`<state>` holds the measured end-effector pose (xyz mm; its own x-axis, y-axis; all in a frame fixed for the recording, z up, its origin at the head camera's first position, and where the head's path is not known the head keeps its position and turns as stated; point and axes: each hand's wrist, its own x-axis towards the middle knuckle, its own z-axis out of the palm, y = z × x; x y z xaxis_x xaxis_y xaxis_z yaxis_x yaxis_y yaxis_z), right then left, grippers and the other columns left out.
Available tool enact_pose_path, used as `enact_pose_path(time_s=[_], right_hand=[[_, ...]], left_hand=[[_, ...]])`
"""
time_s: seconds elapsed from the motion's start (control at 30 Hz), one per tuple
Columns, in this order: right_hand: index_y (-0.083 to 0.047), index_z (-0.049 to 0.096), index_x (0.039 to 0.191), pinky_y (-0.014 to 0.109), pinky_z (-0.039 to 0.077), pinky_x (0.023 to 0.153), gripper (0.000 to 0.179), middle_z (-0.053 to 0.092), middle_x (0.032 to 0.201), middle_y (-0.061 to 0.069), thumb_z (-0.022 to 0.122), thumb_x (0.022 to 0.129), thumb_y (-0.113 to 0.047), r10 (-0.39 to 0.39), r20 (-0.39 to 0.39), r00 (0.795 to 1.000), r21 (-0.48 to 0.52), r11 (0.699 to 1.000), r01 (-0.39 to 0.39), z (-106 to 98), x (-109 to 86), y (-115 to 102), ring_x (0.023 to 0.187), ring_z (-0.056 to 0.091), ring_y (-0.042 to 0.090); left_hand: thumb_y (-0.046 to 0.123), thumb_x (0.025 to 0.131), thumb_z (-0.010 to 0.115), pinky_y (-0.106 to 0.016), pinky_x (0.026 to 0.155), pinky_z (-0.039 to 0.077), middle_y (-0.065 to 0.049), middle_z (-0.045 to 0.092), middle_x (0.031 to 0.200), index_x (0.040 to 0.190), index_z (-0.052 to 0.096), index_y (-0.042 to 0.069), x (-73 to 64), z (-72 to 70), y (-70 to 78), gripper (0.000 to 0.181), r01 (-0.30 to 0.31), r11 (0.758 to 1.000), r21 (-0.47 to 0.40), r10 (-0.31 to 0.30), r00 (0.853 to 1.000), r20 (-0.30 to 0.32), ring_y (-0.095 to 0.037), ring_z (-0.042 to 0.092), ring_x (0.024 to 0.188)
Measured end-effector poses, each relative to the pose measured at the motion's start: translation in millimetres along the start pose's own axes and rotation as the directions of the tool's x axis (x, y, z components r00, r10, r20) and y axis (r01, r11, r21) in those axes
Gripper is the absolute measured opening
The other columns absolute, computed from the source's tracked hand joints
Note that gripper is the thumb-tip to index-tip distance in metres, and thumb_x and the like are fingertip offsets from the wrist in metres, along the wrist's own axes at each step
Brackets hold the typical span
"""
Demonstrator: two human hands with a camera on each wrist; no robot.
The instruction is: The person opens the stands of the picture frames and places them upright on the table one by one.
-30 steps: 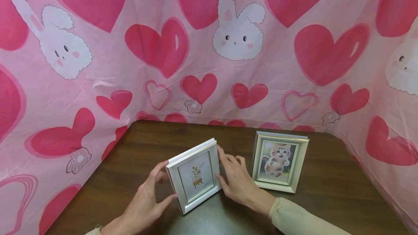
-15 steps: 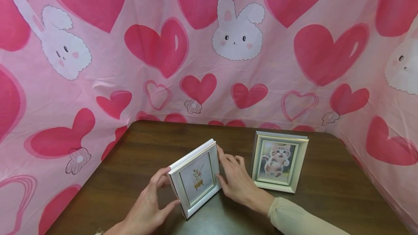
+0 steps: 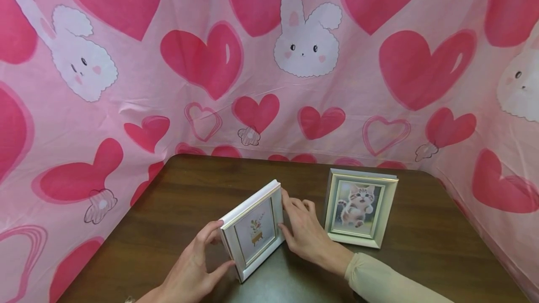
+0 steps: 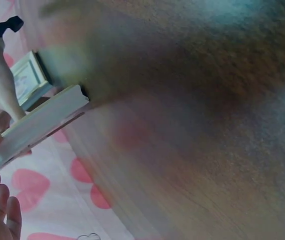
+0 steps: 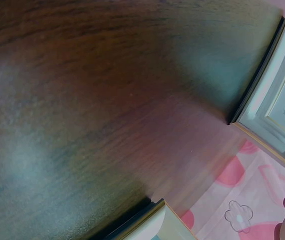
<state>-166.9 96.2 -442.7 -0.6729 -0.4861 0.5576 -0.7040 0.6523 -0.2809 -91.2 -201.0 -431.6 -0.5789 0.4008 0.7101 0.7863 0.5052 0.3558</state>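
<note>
A white picture frame (image 3: 257, 230) with a potted-plant print stands on the table, turned at an angle. My left hand (image 3: 189, 263) holds its left side, fingers at the upper corner and thumb low on the side edge. My right hand (image 3: 307, 233) grips the opposite edge, fingers behind and thumb in front. In the left wrist view the side of the plant-print frame (image 4: 47, 117) runs between the left thumb and the other fingers. The right wrist view shows its lower corner (image 5: 255, 117) and the right thumb on its front.
To the right, close beside the right hand, a second picture frame (image 3: 376, 242) with a kitten photo stands upright. The brown wooden table (image 3: 202, 176) meets a pink heart-and-rabbit curtain (image 3: 257, 83) at the back and sides.
The plant-print frame has turned, its left edge swinging toward me and slightly right, with the left hand following. The right hand and the kitten frame stay about where they were.
</note>
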Motion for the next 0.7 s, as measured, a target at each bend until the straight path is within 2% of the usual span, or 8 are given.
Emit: enact_pose_path(time_s=[0.13,0.23,0.3,0.37,0.43,0.57,0.63,0.7], right_hand=[[0.000,0.027,0.162,0.053,0.035,0.100,0.100,0.071,0.125,0.008,0.088,0.084,-0.008,-0.004,-0.004,1.000,0.000,1.000,0.004,1,0.8,1,0.121,0.058,0.024],[0.000,0.028,0.162,0.053,0.035,0.099,0.099,0.071,0.127,0.008,0.088,0.084,-0.007,-0.014,-0.010,1.000,0.003,1.000,0.014,2,1.3,1,0.121,0.058,0.024],[0.000,0.029,0.162,0.053,0.035,0.100,0.099,0.070,0.128,0.008,0.088,0.084,-0.007,-0.017,-0.013,1.000,0.004,1.000,0.017,2,1.5,1,0.122,0.058,0.024],[0.000,0.029,0.162,0.053,0.035,0.100,0.098,0.071,0.127,0.008,0.088,0.084,-0.007,-0.015,-0.014,1.000,0.007,1.000,0.015,2,1.5,1,0.121,0.058,0.024],[0.000,0.028,0.162,0.053,0.035,0.100,0.098,0.071,0.126,0.008,0.088,0.084,-0.007,-0.007,-0.011,1.000,0.010,1.000,0.007,2,1.2,0,0.122,0.058,0.024],[0.000,0.028,0.162,0.054,0.035,0.100,0.098,0.072,0.126,0.008,0.088,0.084,-0.007,0.001,-0.004,1.000,0.015,1.000,-0.001,1,0.5,0,0.122,0.057,0.024],[0.000,0.029,0.162,0.054,0.035,0.100,0.098,0.072,0.126,0.008,0.088,0.084,-0.008,0.001,-0.004,1.000,0.012,1.000,-0.001,1,0.7,1,0.122,0.057,0.024],[0.001,0.029,0.161,0.054,0.035,0.100,0.097,0.072,0.126,0.009,0.088,0.084,-0.007,0.002,-0.006,1.000,0.007,1.000,-0.002,1,0.5,1,0.122,0.057,0.024]], left_hand=[[0.045,0.094,0.077,-0.024,0.095,0.046,0.000,0.072,0.118,0.154,0.031,-0.002,-1.2,-2.3,-1.7,0.089,0.011,1.000,0.000,-0.011,1.000,0.026,-0.013,0.070,0.101],[0.042,0.097,0.076,-0.021,0.100,0.040,0.003,0.069,0.119,0.154,0.026,-0.003,-3.0,-6.1,-3.5,0.088,0.023,1.000,-0.014,-0.023,0.999,0.035,-0.013,0.068,0.104],[0.027,0.095,0.077,-0.022,0.099,0.039,0.004,0.067,0.115,0.152,0.026,-0.006,-1.5,-8.6,-6.2,0.084,0.010,0.999,-0.041,-0.009,1.000,0.018,-0.015,0.065,0.102],[0.010,0.092,0.074,-0.023,0.094,0.042,0.004,0.064,0.112,0.150,0.029,-0.005,2.1,-11.1,-9.4,0.075,0.036,0.995,-0.096,-0.036,0.999,0.007,-0.015,0.063,0.099],[-0.006,0.087,0.069,-0.025,0.087,0.046,0.004,0.062,0.108,0.145,0.039,-0.001,8.7,-13.9,-14.2,0.066,0.077,0.988,-0.137,-0.079,0.997,-0.011,-0.016,0.061,0.095],[-0.017,0.089,0.066,-0.026,0.078,0.054,0.005,0.065,0.102,0.130,0.059,0.012,24.4,-20.7,-25.8,0.051,0.228,0.955,-0.188,-0.230,0.973,0.009,-0.014,0.065,0.089],[-0.013,0.092,0.068,-0.028,0.078,0.056,0.004,0.068,0.104,0.124,0.064,0.015,32.5,-24.3,-33.0,0.043,0.298,0.932,-0.207,-0.288,0.955,0.076,-0.013,0.067,0.088],[-0.006,0.095,0.070,-0.031,0.081,0.057,0.002,0.070,0.108,0.124,0.066,0.014,41.2,-26.2,-40.7,0.035,0.355,0.902,-0.248,-0.316,0.931,0.183,-0.014,0.069,0.092]])
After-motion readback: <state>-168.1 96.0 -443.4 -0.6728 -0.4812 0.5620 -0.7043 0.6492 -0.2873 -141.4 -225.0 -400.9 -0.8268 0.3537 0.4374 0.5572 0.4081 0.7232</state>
